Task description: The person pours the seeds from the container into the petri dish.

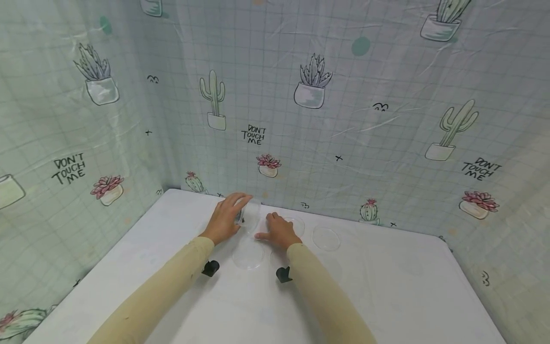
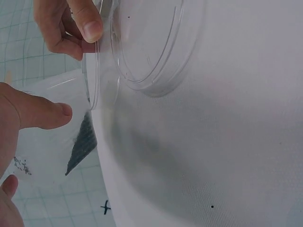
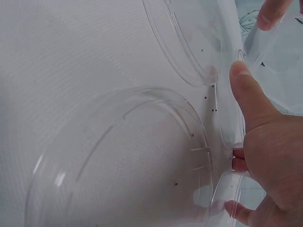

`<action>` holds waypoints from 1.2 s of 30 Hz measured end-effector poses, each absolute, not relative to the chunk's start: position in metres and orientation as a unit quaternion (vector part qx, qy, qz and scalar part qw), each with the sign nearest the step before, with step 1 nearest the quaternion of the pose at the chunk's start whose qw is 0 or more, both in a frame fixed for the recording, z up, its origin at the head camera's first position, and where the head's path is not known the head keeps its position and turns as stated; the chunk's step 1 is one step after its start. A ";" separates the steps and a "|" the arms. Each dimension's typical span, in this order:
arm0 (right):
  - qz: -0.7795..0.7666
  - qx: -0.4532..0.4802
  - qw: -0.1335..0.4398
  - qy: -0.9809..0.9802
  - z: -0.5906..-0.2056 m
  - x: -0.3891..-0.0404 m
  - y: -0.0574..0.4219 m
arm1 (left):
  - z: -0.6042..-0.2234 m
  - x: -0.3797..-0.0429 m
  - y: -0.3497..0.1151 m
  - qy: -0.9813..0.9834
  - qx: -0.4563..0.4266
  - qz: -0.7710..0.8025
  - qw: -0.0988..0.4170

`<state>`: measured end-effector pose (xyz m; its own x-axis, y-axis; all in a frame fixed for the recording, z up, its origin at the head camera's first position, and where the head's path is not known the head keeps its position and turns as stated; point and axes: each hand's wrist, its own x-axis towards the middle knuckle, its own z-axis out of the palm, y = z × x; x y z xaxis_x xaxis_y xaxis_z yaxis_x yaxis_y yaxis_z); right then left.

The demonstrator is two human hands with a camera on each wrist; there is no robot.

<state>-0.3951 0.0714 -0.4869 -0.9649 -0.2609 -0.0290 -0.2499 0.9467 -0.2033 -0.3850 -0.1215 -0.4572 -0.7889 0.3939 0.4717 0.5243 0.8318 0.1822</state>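
Two pale yellow sleeves reach over the white bench toward its far edge, closer to the back left corner than the back right. Furthest left, the left hand grips a clear plastic container, bag or box I cannot tell, its thumb on one side and fingers over the other. Dark material has gathered at one corner of it. On the bench just nearer the front edge lies a clear petri dish.

Next along, the right hand is spread, thumb well away from the fingers, touching the rim of another clear dish; I see no firm pinch on it. Further right, two more dishes lie near the far edge, one beside that hand and one apart from it. A few dark specks dot the dish area.

My reading is that the step in hand is steadying a dish while the container is held close by. The next move seems to call for a slow, small tilt of the left hand, with the right keeping the light dish from sliding; too steep, and the bits could scatter.
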 end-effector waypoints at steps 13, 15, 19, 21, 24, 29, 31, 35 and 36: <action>-0.106 -0.139 0.030 0.984 -0.487 -0.393 0.065 | -0.457 -0.387 -0.124 -0.934 -0.251 -0.137 0.216; -0.104 -0.140 0.030 0.984 -0.486 -0.393 0.064 | -0.457 -0.388 -0.124 -0.933 -0.253 -0.135 0.217; -0.100 -0.141 0.025 0.985 -0.485 -0.392 0.064 | -0.456 -0.389 -0.122 -0.932 -0.260 -0.129 0.218; -0.100 -0.140 0.023 0.985 -0.484 -0.392 0.066 | -0.455 -0.390 -0.121 -0.929 -0.268 -0.127 0.221; -0.101 -0.139 0.023 0.985 -0.483 -0.392 0.068 | -0.454 -0.390 -0.119 -0.927 -0.277 -0.120 0.224; -0.104 -0.136 0.024 0.985 -0.484 -0.392 0.071 | -0.453 -0.391 -0.117 -0.926 -0.286 -0.098 0.226; -0.102 -0.136 0.023 0.985 -0.485 -0.392 0.072 | -0.454 -0.391 -0.116 -0.925 -0.290 -0.090 0.229; -0.100 -0.136 0.020 0.985 -0.488 -0.393 0.074 | -0.455 -0.391 -0.116 -0.922 -0.299 -0.080 0.232; -0.101 -0.136 0.020 0.985 -0.488 -0.393 0.074 | -0.455 -0.391 -0.116 -0.922 -0.299 -0.077 0.232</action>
<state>-0.3933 0.0745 -0.4882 -0.9624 -0.2714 -0.0112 -0.2635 0.9429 -0.2038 -0.3913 -0.1161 -0.4554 -0.7131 0.5162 0.4744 0.5881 0.8088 0.0038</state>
